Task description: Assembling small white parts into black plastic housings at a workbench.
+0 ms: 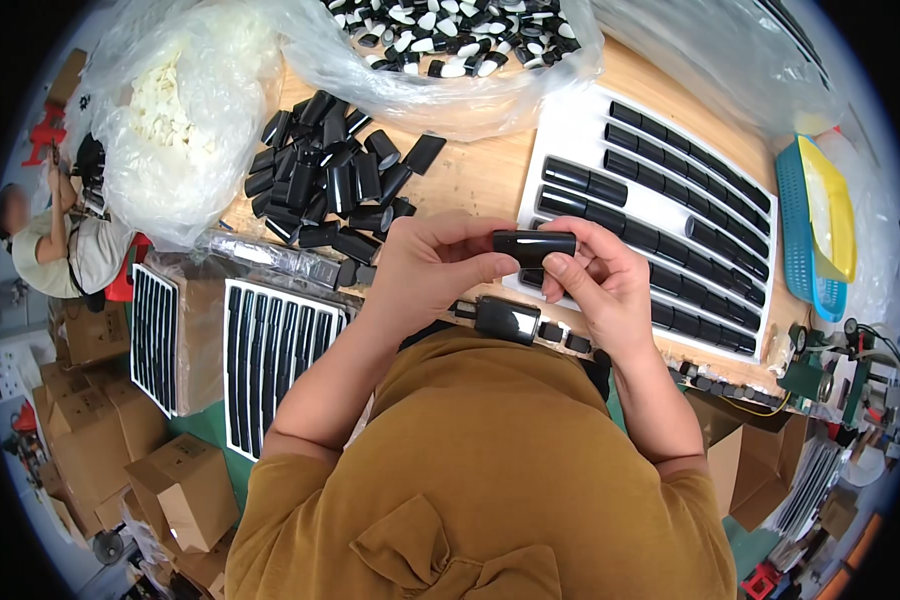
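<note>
Currently the left hand (415, 270) and the right hand (612, 295) share one glossy black piece (535, 243), the grip of each closed on an end between thumb and fingers. It is level in front of the person's body, near the close edge of the bench (475, 180) and in line with the left side of a white tray (568, 135) that carries rows of similar pieces. That smooth surface looks slippery, so a fingertip pinch loosened on either side could let the piece tilt or drop, perhaps onto the dark block (508, 319) at the bench edge just below in view. Fingertips pressed across its shiny face might leave smudges, and a knock against the tray could shift the rows. Left of the tray, the heap of loose black pieces (335, 185) seems unsteady; a forearm brushing it could send some sliding off the bench
</note>
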A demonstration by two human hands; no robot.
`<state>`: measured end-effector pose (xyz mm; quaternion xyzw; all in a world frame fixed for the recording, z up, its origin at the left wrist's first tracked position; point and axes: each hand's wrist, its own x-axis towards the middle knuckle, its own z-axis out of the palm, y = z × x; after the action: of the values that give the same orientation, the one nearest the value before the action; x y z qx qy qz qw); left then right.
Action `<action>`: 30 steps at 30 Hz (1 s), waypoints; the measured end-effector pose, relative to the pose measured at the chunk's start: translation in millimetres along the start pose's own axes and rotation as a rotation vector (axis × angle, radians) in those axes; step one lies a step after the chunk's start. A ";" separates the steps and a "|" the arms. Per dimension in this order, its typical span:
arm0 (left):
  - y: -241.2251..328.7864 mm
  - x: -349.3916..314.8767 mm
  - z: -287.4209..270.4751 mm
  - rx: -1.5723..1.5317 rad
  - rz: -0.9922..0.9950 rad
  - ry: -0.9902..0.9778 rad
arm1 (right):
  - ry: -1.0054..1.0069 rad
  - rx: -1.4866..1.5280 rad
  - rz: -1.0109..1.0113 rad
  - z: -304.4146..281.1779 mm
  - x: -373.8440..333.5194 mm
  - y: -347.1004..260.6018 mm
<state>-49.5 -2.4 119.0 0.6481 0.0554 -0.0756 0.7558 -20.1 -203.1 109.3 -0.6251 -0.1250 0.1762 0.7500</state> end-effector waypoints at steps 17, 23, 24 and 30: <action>-16.5 26.3 9.1 -0.400 -0.097 -0.069 | -0.208 0.072 0.295 12.3 3.8 5.8; -10.2 20.3 22.5 -0.479 -0.144 -0.136 | -0.315 0.035 0.320 14.5 -7.5 4.0; -9.4 18.6 22.8 -0.436 -0.123 -0.138 | -0.311 0.037 0.321 14.1 -8.1 2.7; -6.5 19.5 26.1 -0.321 -0.019 -0.164 | -0.332 0.018 0.232 12.4 -10.6 -5.4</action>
<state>-31.9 -30.0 113.2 0.5103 0.0109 -0.1254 0.8507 -34.2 -197.3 117.3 -0.5909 -0.1726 0.3631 0.6994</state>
